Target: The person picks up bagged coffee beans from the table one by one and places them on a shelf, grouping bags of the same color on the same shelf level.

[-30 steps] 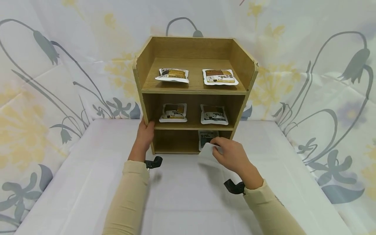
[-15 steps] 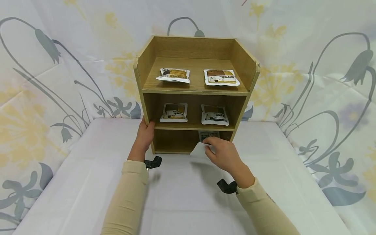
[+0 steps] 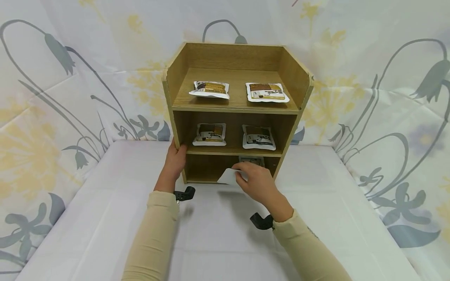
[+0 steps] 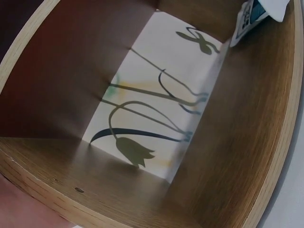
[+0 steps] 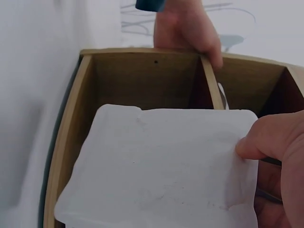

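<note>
My left hand (image 3: 174,160) grips the left side panel of a small three-tier wooden shelf unit (image 3: 233,110), thumb at the front edge. My right hand (image 3: 258,183) pinches a flat white packet (image 3: 227,176) by its right edge, in front of the bottom compartment. The packet's plain white back fills much of the right wrist view, with the thumb (image 5: 256,145) pressed on it. Behind the right hand, a packet with a dark label (image 3: 252,160) is in the bottom compartment at the right, partly hidden. The left of that compartment shows bare wood.
Two packets, left (image 3: 210,89) and right (image 3: 267,92), lie on the top tier. Two more, left (image 3: 210,134) and right (image 3: 259,137), lie on the middle tier. The unit stands on a white-covered table (image 3: 211,242) against a floral cloth (image 3: 351,58).
My right hand has moved left with the white packet, from in front of the bottom compartment's right side towards its middle. The left hand keeps its grip on the side panel.
</note>
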### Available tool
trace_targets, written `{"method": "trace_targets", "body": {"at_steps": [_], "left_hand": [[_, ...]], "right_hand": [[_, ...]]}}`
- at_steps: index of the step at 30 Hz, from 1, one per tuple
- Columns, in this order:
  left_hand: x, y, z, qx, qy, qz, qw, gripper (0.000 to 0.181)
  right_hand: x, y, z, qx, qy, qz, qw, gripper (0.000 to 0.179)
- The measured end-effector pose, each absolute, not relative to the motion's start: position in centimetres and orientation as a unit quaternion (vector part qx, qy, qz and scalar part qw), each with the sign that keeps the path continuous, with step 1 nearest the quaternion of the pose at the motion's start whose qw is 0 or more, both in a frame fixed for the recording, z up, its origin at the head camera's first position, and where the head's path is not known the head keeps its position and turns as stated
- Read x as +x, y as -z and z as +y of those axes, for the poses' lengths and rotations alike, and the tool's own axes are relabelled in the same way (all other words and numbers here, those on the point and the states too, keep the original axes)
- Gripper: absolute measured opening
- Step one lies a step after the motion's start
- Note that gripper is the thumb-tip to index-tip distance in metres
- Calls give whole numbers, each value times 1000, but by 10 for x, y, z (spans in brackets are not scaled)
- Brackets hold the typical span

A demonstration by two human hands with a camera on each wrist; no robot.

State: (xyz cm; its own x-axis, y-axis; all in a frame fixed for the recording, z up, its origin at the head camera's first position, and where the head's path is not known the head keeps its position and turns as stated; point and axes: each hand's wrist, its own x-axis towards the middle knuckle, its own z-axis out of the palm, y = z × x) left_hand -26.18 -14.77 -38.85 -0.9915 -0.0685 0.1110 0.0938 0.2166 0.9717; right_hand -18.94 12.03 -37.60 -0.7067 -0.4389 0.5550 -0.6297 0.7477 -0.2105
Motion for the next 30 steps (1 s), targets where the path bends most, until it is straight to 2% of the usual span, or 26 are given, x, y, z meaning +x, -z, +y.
{"method": "trace_targets", "body": {"at_steps": [12,21,30], "left_hand": [[-263,391,-148,-14,632,-772,66,51],[-265,391,-147,-11,631,-772,70,50],[-268,394,-148,-11,640,-765,80,51]], "right_hand": [[-195,387,100,292,-225,-895,249,16],[-203,398,84,309,-220,-868,320,16],[-208,406,67,316,-184,-868,336,14]]}}
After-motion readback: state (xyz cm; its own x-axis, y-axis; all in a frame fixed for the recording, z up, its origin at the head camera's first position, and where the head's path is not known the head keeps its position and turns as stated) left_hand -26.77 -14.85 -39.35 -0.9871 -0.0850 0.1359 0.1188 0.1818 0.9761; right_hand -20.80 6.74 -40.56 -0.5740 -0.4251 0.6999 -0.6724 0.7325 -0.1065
